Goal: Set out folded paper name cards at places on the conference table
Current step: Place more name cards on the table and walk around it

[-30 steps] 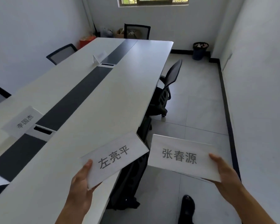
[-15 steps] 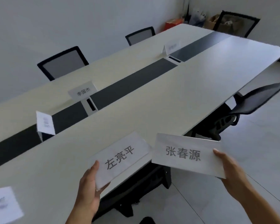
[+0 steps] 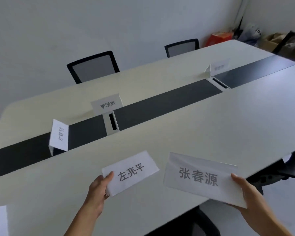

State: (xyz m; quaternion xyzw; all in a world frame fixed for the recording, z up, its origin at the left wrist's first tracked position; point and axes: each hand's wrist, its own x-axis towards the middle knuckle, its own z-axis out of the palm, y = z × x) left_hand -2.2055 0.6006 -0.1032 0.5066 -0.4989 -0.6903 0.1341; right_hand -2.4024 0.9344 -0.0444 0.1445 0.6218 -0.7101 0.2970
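Each hand pinches one card over the near surface [image 3: 211, 126]: left hand [image 3: 99, 186] the left card [image 3: 130, 172], right hand [image 3: 245, 189] the right card [image 3: 199, 178]. Next, I think, stand one at an empty near place.

Your left hand [image 3: 99, 189] and right hand [image 3: 250, 195] each grip a name card over the conference table [image 3: 211, 126].
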